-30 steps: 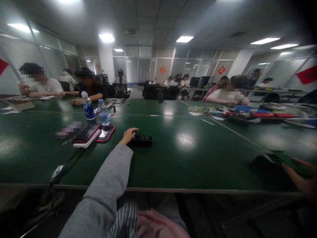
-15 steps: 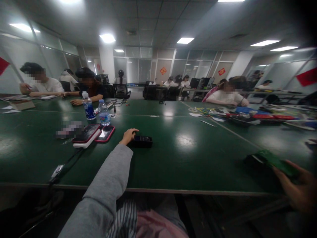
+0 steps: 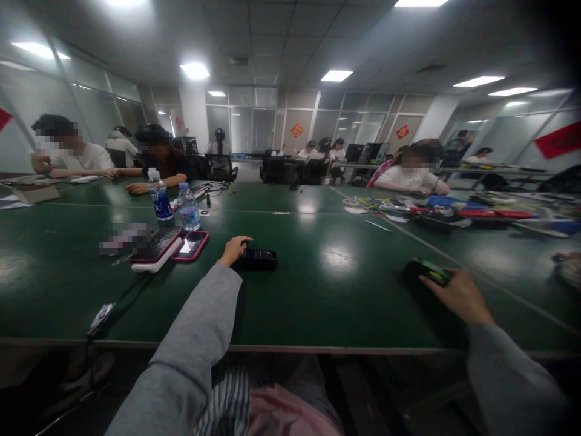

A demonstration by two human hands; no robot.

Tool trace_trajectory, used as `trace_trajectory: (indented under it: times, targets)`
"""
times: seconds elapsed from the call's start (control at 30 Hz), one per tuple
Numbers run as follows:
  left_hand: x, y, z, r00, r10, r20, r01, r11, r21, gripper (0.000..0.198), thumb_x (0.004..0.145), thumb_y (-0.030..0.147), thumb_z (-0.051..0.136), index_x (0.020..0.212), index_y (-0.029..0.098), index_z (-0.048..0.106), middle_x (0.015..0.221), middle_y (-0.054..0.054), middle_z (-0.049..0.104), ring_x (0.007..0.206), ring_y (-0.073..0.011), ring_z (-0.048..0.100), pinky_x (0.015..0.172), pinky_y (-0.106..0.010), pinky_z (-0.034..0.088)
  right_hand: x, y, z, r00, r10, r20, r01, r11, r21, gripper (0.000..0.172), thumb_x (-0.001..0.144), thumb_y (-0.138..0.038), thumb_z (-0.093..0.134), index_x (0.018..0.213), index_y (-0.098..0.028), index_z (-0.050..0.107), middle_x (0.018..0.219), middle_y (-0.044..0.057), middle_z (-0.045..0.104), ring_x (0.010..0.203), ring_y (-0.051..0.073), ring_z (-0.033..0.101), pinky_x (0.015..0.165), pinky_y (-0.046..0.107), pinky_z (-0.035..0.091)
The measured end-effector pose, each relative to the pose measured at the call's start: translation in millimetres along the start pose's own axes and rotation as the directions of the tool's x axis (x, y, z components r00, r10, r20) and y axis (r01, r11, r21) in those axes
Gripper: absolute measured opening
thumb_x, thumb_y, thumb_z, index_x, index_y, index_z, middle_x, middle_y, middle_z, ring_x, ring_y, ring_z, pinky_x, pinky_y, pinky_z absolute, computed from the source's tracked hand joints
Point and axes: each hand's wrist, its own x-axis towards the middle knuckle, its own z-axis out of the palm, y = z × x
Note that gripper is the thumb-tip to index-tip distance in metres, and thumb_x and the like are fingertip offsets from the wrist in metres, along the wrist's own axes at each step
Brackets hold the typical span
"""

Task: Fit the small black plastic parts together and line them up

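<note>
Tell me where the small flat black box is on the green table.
The small flat black box lies just left of centre in the head view, with the left hand touching its left end and a red-cased phone further left.

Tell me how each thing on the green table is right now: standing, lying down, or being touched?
left hand: fingers on the black box, grip unclear.
black box: lying flat on the table.
right hand: fingertips on the green-topped thing, grip unclear.
green-topped thing: lying on the table.
water bottles: both upright, caps on.
red-cased phones: both flat, screens up.
ceiling lights: on.
</note>
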Motion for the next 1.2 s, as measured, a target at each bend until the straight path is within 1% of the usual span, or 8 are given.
trace_trajectory:
  times: [0.13, 0.27, 0.4, 0.5, 0.67, 0.87, 1.07, 1.2]
  targets:
    - [-1.9, 7.7, -3.9, 0.999, -0.047, -0.01, 0.046, 0.997, -0.068, 0.038, 0.085, 0.012, 0.051, 0.117, 0.025, 0.069, 0.124, -0.002, 0.067, 0.114, -0.0198, 0.06, 0.102, -0.034, 0.044, 17.0, -101.6, 39.8, 0.994, -0.102, 0.028, 0.104, 0.992, -0.069, 0.064, 0.082, -0.055, 0.056, 0.123, -0.006, 0.046, 0.104, 0.028, 0.058, 0.096, 0.035, 0.06, 0.083, 0.046, 0.046]
    - [-4.5, 17.1, -7.6, 0.997, -0.077, -0.008, 0.076, 0.993, -0.095, 0.039, 0.084, 0.013, 0.051, 0.117, 0.024, 0.069, 0.119, -0.002, 0.07, 0.109, -0.0194, 0.063, 0.1, -0.034, 0.047, 0.0, -216.5, 81.4, 0.958, -0.287, 0.01, 0.287, 0.958, 0.027, 0.051, 0.086, -0.044, 0.055, 0.12, -0.006, 0.047, 0.109, 0.025, 0.056, 0.106, 0.034, 0.055, 0.092, 0.046, 0.044]
    - [-6.4, 22.3, -9.6, 0.998, -0.056, -0.014, 0.054, 0.993, -0.109, 0.039, 0.083, 0.013, 0.052, 0.115, 0.026, 0.069, 0.118, 0.0, 0.07, 0.114, -0.0183, 0.061, 0.102, -0.034, 0.045, -33.3, -309.5, 110.8, 0.875, -0.484, 0.03, 0.474, 0.867, 0.155, 0.058, 0.088, -0.04, 0.054, 0.131, -0.003, 0.042, 0.12, 0.024, 0.051, 0.115, 0.032, 0.049, 0.098, 0.044, 0.043]
    - [-6.4, 21.9, -10.0, 0.999, -0.049, -0.017, 0.046, 0.992, -0.116, 0.039, 0.083, 0.013, 0.053, 0.115, 0.026, 0.069, 0.118, 0.0, 0.07, 0.114, -0.0183, 0.061, 0.103, -0.035, 0.045, -56.8, -356.0, 117.1, 0.788, -0.614, 0.044, 0.6, 0.782, 0.166, 0.065, 0.091, -0.045, 0.051, 0.138, -0.003, 0.038, 0.125, 0.024, 0.048, 0.118, 0.034, 0.045, 0.097, 0.047, 0.043]
    - [-4.8, 17.7, -9.2, 0.999, -0.047, -0.014, 0.045, 0.991, -0.127, 0.036, 0.084, 0.014, 0.052, 0.112, 0.025, 0.07, 0.119, -0.001, 0.07, 0.114, -0.0192, 0.061, 0.102, -0.036, 0.046, -77.7, -385.5, 115.2, 0.718, -0.695, 0.038, 0.665, 0.701, 0.258, 0.067, 0.096, -0.053, 0.038, 0.148, -0.011, 0.03, 0.127, 0.02, 0.048, 0.117, 0.032, 0.046, 0.096, 0.048, 0.044]
    - [-2.7, 13.5, -6.2, 0.999, -0.037, -0.008, 0.035, 0.99, -0.134, 0.035, 0.084, 0.015, 0.052, 0.112, 0.025, 0.07, 0.119, -0.001, 0.07, 0.114, -0.0201, 0.061, 0.102, -0.036, 0.046, -73.2, -383.2, 116.5, 0.724, -0.69, 0.018, 0.636, 0.677, 0.371, 0.052, 0.097, -0.044, 0.039, 0.144, -0.022, 0.041, 0.123, 0.013, 0.049, 0.113, 0.026, 0.049, 0.097, 0.042, 0.047]
    - [-3.5, 14.8, -6.9, 1.0, -0.025, 0.009, 0.026, 0.989, -0.149, 0.032, 0.085, 0.016, 0.054, 0.111, 0.025, 0.07, 0.117, -0.002, 0.07, 0.114, -0.0204, 0.061, 0.101, -0.036, 0.046, -76.8, -383.4, 121.5, 0.636, -0.77, 0.047, 0.708, 0.606, 0.362, 0.056, 0.089, -0.035, 0.058, 0.141, -0.022, 0.045, 0.139, 0.014, 0.039, 0.129, 0.029, 0.039, 0.105, 0.047, 0.041]
    - [-2.4, 12.9, -6.1, 0.999, -0.033, 0.008, 0.033, 0.989, -0.147, 0.033, 0.084, 0.016, 0.056, 0.112, 0.025, 0.07, 0.118, -0.003, 0.07, 0.114, -0.0207, 0.061, 0.102, -0.036, 0.045, -76.5, -380.7, 126.1, 0.69, -0.721, 0.064, 0.64, 0.649, 0.412, 0.053, 0.089, -0.028, 0.057, 0.14, -0.02, 0.046, 0.133, 0.014, 0.045, 0.122, 0.026, 0.046, 0.104, 0.043, 0.042]
